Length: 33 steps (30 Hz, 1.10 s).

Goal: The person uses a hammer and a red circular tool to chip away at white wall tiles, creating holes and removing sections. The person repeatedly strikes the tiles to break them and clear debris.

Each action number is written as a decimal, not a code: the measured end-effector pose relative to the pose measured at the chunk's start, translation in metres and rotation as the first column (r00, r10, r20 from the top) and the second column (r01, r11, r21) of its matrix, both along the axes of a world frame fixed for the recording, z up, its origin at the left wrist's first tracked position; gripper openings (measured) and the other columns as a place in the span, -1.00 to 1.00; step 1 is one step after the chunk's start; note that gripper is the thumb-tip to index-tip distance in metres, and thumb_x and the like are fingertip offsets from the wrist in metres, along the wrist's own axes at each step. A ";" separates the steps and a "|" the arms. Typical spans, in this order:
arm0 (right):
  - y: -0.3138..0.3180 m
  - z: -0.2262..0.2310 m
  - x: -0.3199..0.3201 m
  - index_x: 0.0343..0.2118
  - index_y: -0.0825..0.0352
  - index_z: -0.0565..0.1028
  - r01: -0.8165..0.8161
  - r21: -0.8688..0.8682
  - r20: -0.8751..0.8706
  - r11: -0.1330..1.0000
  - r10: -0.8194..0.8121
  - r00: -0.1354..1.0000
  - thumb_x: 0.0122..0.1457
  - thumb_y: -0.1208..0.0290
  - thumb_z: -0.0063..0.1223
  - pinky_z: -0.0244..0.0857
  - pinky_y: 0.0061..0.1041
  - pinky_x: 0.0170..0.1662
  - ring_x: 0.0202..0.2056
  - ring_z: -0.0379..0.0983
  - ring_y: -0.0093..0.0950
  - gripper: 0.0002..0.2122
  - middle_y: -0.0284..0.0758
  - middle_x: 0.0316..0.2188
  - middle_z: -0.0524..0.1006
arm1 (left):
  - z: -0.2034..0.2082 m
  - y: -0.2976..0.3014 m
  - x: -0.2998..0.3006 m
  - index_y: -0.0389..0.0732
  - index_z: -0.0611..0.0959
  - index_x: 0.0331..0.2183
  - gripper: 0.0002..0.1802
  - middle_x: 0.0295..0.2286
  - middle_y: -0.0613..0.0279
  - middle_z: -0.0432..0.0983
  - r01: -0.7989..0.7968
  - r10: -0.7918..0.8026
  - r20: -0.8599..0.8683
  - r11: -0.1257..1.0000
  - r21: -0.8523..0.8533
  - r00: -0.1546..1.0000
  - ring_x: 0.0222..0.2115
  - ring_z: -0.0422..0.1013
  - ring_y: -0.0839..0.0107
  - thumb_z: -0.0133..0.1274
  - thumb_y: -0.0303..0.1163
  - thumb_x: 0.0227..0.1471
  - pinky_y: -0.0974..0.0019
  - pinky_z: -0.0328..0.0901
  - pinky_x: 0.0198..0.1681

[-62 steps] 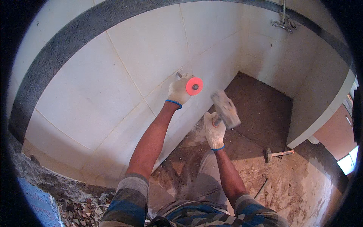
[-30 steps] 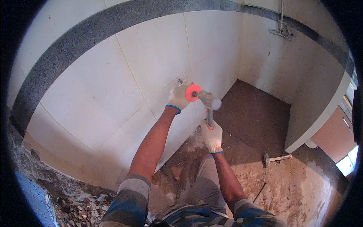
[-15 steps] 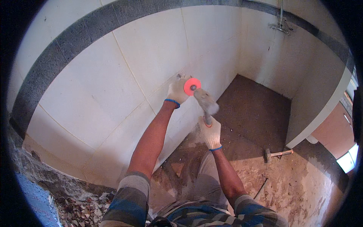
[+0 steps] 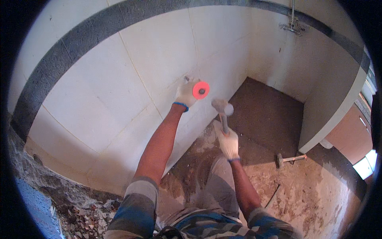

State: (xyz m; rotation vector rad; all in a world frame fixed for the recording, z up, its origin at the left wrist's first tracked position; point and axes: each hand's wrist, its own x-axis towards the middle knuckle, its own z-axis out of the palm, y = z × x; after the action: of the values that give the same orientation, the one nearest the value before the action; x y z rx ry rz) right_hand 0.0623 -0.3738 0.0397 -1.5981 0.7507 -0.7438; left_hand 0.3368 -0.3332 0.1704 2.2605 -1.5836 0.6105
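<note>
Head view: chisel, flat round pink guard, centre frame, tip at smooth white tiled wall; blunt hammer lower right of it, apart. Left hand, knit-gloved, wrapped around chisel, forearm slanting up; right hand gripping hammer.

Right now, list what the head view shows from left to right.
Brown broken rubble, white-gloved left hand gripping a metal chisel with round pink-red guard, white-gloved right hand gripping a grey-headed hammer, thin dark rod, orange-handled hammer, brown cabinet front.
</note>
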 end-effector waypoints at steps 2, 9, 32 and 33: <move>0.011 -0.008 -0.028 -0.36 0.41 0.55 0.024 -0.004 -0.056 1.000 -0.024 0.998 0.30 0.14 0.28 0.33 -0.41 -0.32 -0.42 0.32 -0.67 -0.65 -0.42 -0.55 0.46 | -0.007 0.009 0.000 -0.09 0.63 -0.06 -0.64 -0.08 -0.05 0.61 0.057 -0.062 -0.118 0.997 -0.047 0.991 -0.05 0.58 -0.12 0.22 -0.12 0.18 -0.14 0.46 -0.03; 0.038 -0.058 -0.122 -0.37 0.38 0.50 0.014 0.004 -0.190 1.000 -0.013 0.982 0.32 0.20 0.28 0.30 -0.45 -0.33 -0.43 0.27 -0.66 -0.68 -0.44 -0.55 0.42 | -0.090 0.144 -0.057 -0.11 0.62 -0.13 -0.74 -0.19 0.03 0.63 0.093 -0.060 -0.404 0.994 0.063 0.913 -0.11 0.59 -0.11 0.24 -0.26 0.18 -0.07 0.47 -0.10; 0.002 0.034 0.202 -0.34 0.36 0.56 -0.173 0.100 0.087 0.980 0.165 0.982 0.42 0.13 0.16 0.26 -0.41 -0.59 -0.65 0.33 -0.62 -0.66 -0.51 -0.59 0.49 | -0.307 0.487 -0.294 -0.08 0.67 -0.01 -0.55 0.00 0.16 0.59 -0.543 -0.262 -0.957 0.789 -0.288 0.127 -0.05 0.60 0.20 0.40 -0.43 0.04 0.18 0.55 -0.09; 0.001 0.029 0.207 -0.33 0.37 0.56 -0.166 0.090 0.091 0.982 0.158 0.983 0.42 0.13 0.17 0.27 -0.42 -0.58 -0.64 0.33 -0.63 -0.65 -0.51 -0.59 0.49 | -0.304 0.488 -0.294 -0.09 0.66 0.00 -0.54 0.00 0.17 0.59 -0.468 -0.147 -0.953 0.845 -0.260 0.265 -0.04 0.60 0.22 0.41 -0.42 0.04 0.18 0.55 -0.08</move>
State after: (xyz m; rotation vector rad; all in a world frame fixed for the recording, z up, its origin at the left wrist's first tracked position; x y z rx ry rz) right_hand 0.2693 -0.3728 0.0691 -1.5105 0.5800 -0.6411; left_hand 0.0432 0.1543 -0.1336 1.6956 -0.4206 -0.3473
